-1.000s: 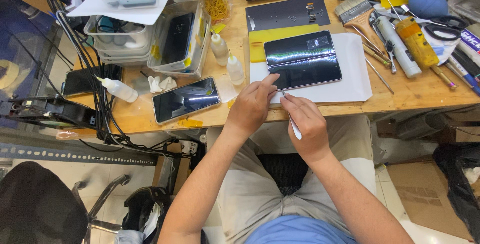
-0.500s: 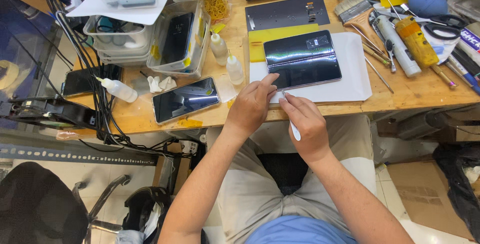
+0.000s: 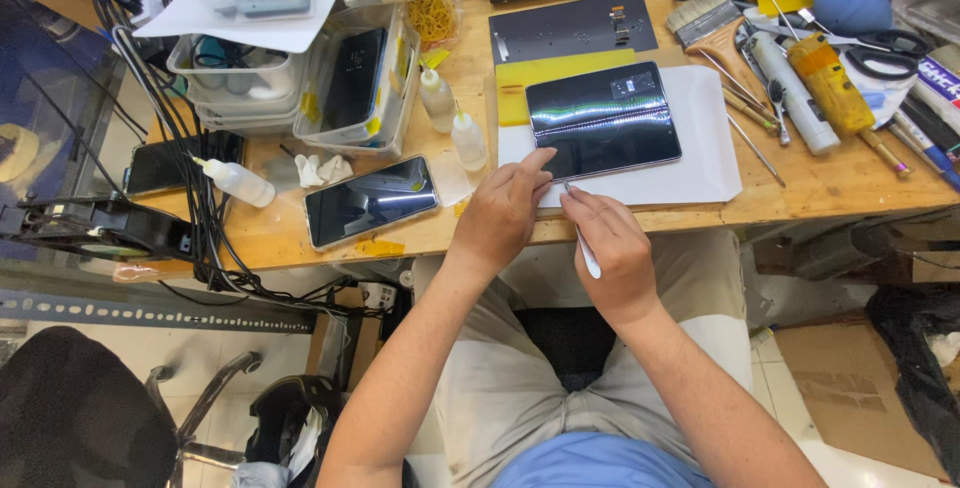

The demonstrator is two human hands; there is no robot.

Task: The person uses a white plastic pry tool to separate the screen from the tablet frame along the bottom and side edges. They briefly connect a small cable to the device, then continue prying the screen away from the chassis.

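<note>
A dark, glossy unfolded phone (image 3: 603,119) lies on a white sheet (image 3: 708,161) on the wooden bench (image 3: 820,188). My left hand (image 3: 503,213) rests at the phone's near left corner, its fingertips touching the edge. My right hand (image 3: 610,248) pinches a thin white-handled tool (image 3: 584,249), whose tip meets the phone's near edge just beside my left fingers. Both hands sit at the bench's front edge, above my lap.
A second phone (image 3: 371,200) lies screen up to the left, near small squeeze bottles (image 3: 468,140) and stacked clear plastic trays (image 3: 357,83). Brushes, tweezers, scissors (image 3: 885,48) and a blue blower (image 3: 848,6) crowd the right. Black cables (image 3: 200,208) hang off the left edge. A chair (image 3: 85,418) stands lower left.
Both hands stay at the phone's near left edge. No clear movement of the tool or the phone shows.
</note>
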